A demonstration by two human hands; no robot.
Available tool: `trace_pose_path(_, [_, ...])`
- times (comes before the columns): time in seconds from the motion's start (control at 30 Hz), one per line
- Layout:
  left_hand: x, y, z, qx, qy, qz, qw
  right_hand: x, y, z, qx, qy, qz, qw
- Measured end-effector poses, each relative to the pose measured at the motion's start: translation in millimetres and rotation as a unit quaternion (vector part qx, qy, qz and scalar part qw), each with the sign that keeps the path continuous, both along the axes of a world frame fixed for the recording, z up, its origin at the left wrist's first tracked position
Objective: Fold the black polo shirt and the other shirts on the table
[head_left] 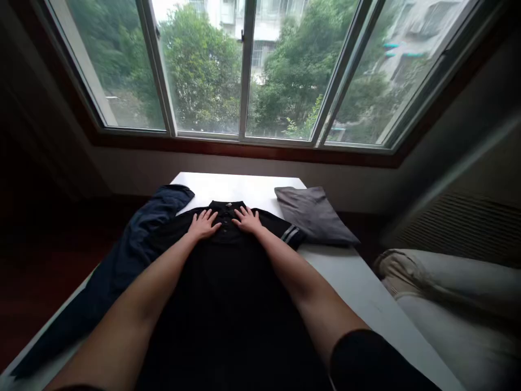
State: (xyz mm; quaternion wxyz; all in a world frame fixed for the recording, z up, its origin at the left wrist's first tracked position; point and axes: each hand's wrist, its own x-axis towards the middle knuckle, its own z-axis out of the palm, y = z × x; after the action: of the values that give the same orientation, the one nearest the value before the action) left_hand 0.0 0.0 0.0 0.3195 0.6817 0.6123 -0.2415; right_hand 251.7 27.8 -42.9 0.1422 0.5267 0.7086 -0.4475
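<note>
While both hands lie flat on it, a black polo shirt (228,293) rests spread along the white table (354,282).

At the far left a dark blue garment (122,260) hangs partly over the table edge, touching the shirt's side. Next, the left hand (202,225) and then the right hand (247,220) press open-palmed, fingers spread, on either side of the buttoned placket just below the collar (gripping nothing). Further right, a folded grey garment (313,214) lies just beside the striped sleeve (290,234).
</note>
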Motion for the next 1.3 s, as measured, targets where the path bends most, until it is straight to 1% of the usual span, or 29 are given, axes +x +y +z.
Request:
trace_pose_path(0.2, [1.3, 20.1, -18.1, 0.009, -0.004, -0.002, 1.0, 6.2, 17.7, -11.7, 0.006, 0.007, 0.001, 1.0])
trace_pose_path(0.3, [-0.6, 27.1, -25.2, 0.011, -0.007, -0.001, 1.0, 11.8, 23.9, -12.7, 0.009, 0.028, -0.001, 1.0])
trace_pose_path(0.4, [-2.3, 31.3, -26.2, 0.009, -0.009, 0.006, 1.0, 26.2, 27.7, -4.5, 0.035, 0.04, -0.006, 0.999])
trace_pose_path(0.47, [-2.2, 32.6, -23.0, 0.008, -0.009, 0.01, 1.0, 42.7, 27.6, 7.0, 0.071, 0.035, -0.007, 0.997])
trace_pose_path(0.53, [-0.3, 32.7, -17.2, 0.009, -0.007, 0.016, 1.0, 64.3, 24.4, 22.2, 0.109, 0.013, -0.014, 0.994])
trace_pose_path(0.63, [8.6, 28.9, -4.6, 0.037, -0.008, 0.028, 0.999, 102.6, 11.8, 47.6, 0.15, -0.056, -0.032, 0.987])
trace_pose_path(0.7, [20.5, 22.0, 6.1, 0.069, -0.024, 0.025, 0.997, 128.9, -1.1, 63.2, 0.174, -0.107, -0.046, 0.978])
trace_pose_path(0.77, [38.1, 10.4, 18.5, 0.094, -0.055, 0.006, 0.994, 152.9, -14.8, 75.6, 0.192, -0.156, -0.066, 0.967])
trace_pose_path(0.87, [73.6, -15.3, 41.5, 0.099, -0.119, -0.046, 0.987, 179.8, -29.7, 87.0, 0.177, -0.228, -0.101, 0.952])
trace_pose_path(0.93, [100.8, -35.8, 60.4, 0.086, -0.167, -0.079, 0.979, 189.7, -33.3, 90.0, 0.147, -0.255, -0.118, 0.948])
trace_pose_path(1.0, [127.5, -56.4, 81.2, 0.064, -0.214, -0.106, 0.969, 193.9, -32.5, 90.2, 0.119, -0.251, -0.119, 0.953])
trace_pose_path(1.1, [160.5, -82.7, 109.8, 0.034, -0.268, -0.133, 0.954, 194.9, -25.3, 86.1, 0.088, -0.206, -0.11, 0.968])
trace_pose_path(1.13, [168.7, -89.6, 117.1, 0.025, -0.278, -0.138, 0.95, 195.1, -21.6, 83.7, 0.079, -0.182, -0.119, 0.973])
trace_pose_path(1.2, [181.1, -100.0, 127.2, 0.008, -0.284, -0.141, 0.948, 196.4, -12.5, 77.9, 0.07, -0.125, -0.166, 0.976])
trace_pose_path(1.3, [192.1, -109.6, 132.4, -0.001, -0.275, -0.145, 0.951, 199.8, 4.6, 67.4, 0.083, -0.057, -0.268, 0.958])
